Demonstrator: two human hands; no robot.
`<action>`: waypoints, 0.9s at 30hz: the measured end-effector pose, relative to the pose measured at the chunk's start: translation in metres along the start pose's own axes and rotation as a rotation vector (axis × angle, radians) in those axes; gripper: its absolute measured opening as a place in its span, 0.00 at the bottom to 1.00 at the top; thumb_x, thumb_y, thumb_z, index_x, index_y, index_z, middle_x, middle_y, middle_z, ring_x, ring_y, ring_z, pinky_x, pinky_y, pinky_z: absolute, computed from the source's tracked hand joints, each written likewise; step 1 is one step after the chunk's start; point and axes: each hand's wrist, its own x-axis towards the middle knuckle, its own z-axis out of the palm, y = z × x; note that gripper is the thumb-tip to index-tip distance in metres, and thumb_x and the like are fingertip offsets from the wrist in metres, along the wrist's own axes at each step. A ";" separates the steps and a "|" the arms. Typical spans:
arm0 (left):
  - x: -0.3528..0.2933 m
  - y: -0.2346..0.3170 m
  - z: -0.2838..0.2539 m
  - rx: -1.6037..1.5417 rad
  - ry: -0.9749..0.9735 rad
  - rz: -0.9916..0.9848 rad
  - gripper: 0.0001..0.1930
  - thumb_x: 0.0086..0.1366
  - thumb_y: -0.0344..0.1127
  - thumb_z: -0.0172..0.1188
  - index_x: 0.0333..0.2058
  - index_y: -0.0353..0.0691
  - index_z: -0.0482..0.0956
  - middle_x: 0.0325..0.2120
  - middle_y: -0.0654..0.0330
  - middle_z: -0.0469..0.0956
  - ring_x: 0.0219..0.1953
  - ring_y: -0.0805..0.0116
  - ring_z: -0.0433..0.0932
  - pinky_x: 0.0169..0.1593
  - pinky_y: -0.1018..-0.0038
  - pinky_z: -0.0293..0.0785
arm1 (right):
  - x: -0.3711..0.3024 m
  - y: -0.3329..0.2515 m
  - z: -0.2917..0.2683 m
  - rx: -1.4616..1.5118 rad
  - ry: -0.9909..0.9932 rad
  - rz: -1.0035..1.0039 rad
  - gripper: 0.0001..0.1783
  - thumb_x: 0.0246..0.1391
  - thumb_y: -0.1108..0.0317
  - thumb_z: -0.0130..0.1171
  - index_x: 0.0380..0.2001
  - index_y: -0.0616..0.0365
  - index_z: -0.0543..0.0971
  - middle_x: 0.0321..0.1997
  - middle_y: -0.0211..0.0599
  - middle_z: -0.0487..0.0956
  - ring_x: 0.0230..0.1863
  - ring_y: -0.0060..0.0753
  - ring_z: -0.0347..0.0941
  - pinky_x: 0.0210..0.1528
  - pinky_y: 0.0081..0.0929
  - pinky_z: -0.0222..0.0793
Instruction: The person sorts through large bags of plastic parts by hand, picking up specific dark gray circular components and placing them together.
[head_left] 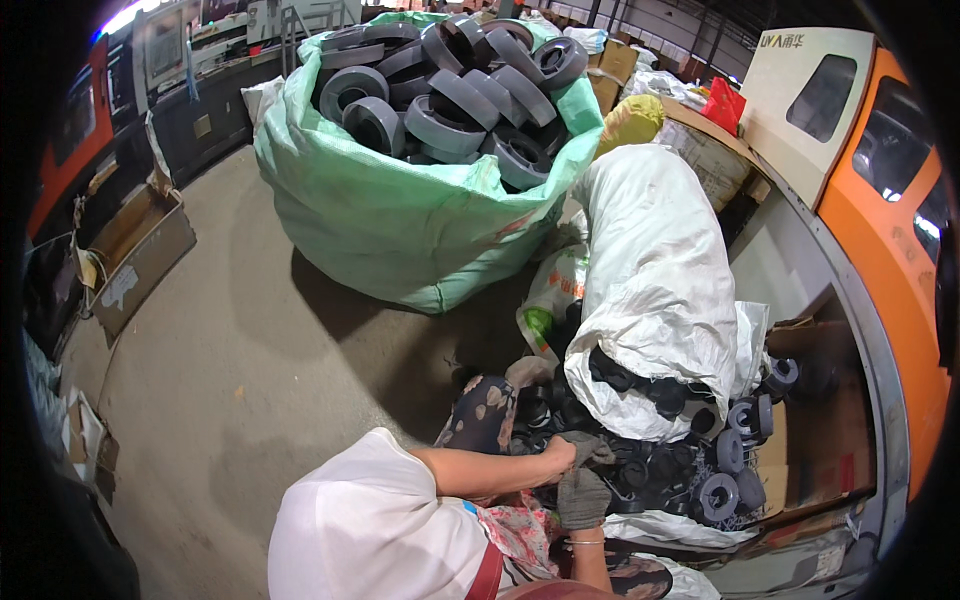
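Observation:
My two hands meet low in the head view, over a heap of dark plastic parts (650, 465). My left hand (561, 455) is bare at the back and looks closed on a grey knit glove (592, 446), whose loose-looking folds stick out past it. Just below, my right hand (583, 500) wears a grey knit glove and has a thin bracelet at the wrist. It touches or nearly touches the left one; its fingers are hidden. A white woven sack (655, 260) lies with its mouth toward my hands, black parts spilling from it.
A big green woven bag (400, 235) full of grey rings (455, 100) stands ahead. Grey rings (716, 497) lie right of the heap by cardboard. An orange and white machine (890, 230) borders the right. An open box (140, 250) sits on the floor (235, 310) at left.

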 end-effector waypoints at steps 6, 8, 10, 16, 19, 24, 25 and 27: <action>0.021 -0.033 -0.017 -0.343 -0.580 -0.118 0.23 0.63 0.39 0.44 0.55 0.35 0.61 0.47 0.51 0.72 0.49 0.62 0.71 0.51 0.74 0.66 | 0.001 -0.007 0.000 0.079 0.025 -0.026 0.12 0.50 0.63 0.50 0.22 0.61 0.73 0.21 0.48 0.72 0.24 0.52 0.70 0.26 0.44 0.64; 0.027 -0.035 -0.022 -0.246 -0.649 -0.218 0.24 0.62 0.37 0.47 0.56 0.36 0.60 0.47 0.53 0.72 0.50 0.64 0.70 0.53 0.74 0.64 | 0.002 -0.010 0.005 0.049 -0.002 -0.026 0.10 0.48 0.64 0.52 0.23 0.61 0.73 0.21 0.48 0.72 0.23 0.52 0.70 0.25 0.44 0.64; 0.065 -0.079 -0.027 -0.492 -0.699 -0.020 0.22 0.58 0.37 0.54 0.52 0.40 0.66 0.44 0.55 0.74 0.43 0.66 0.74 0.48 0.72 0.69 | 0.006 -0.021 -0.002 0.044 -0.033 -0.025 0.10 0.47 0.64 0.52 0.24 0.61 0.73 0.21 0.48 0.72 0.23 0.52 0.70 0.24 0.43 0.64; 0.054 -0.048 -0.021 -0.133 -0.331 -0.005 0.23 0.60 0.40 0.52 0.52 0.36 0.63 0.47 0.46 0.68 0.31 0.51 0.77 0.38 0.60 0.76 | 0.001 -0.013 -0.006 0.049 -0.013 -0.215 0.10 0.44 0.62 0.54 0.23 0.58 0.73 0.21 0.48 0.73 0.24 0.53 0.71 0.26 0.45 0.65; 0.063 -0.052 -0.026 -0.478 -0.484 -0.186 0.23 0.63 0.47 0.45 0.54 0.42 0.63 0.54 0.54 0.63 0.44 0.52 0.72 0.49 0.62 0.67 | 0.004 -0.011 0.010 -0.024 -0.104 0.076 0.13 0.43 0.58 0.53 0.23 0.58 0.74 0.23 0.48 0.74 0.26 0.54 0.71 0.29 0.46 0.66; 0.092 -0.064 -0.029 -0.493 -0.499 0.062 0.22 0.64 0.45 0.46 0.56 0.49 0.62 0.50 0.65 0.68 0.52 0.73 0.65 0.56 0.74 0.60 | 0.021 -0.009 0.010 -0.032 -0.080 0.390 0.19 0.40 0.54 0.52 0.22 0.61 0.76 0.26 0.53 0.76 0.31 0.55 0.73 0.33 0.45 0.68; 0.095 -0.059 -0.034 -0.619 -0.546 0.057 0.20 0.65 0.42 0.45 0.55 0.51 0.64 0.49 0.67 0.69 0.50 0.75 0.67 0.54 0.75 0.63 | 0.027 -0.005 0.009 -0.057 -0.137 0.452 0.18 0.40 0.54 0.52 0.22 0.60 0.77 0.27 0.53 0.76 0.32 0.56 0.73 0.34 0.46 0.68; 0.095 -0.050 -0.040 -0.941 -0.639 0.108 0.15 0.66 0.36 0.42 0.51 0.51 0.67 0.46 0.68 0.70 0.47 0.76 0.69 0.49 0.76 0.68 | 0.031 -0.003 0.010 -0.090 -0.197 0.385 0.18 0.43 0.55 0.49 0.23 0.60 0.77 0.27 0.52 0.76 0.32 0.55 0.73 0.33 0.46 0.68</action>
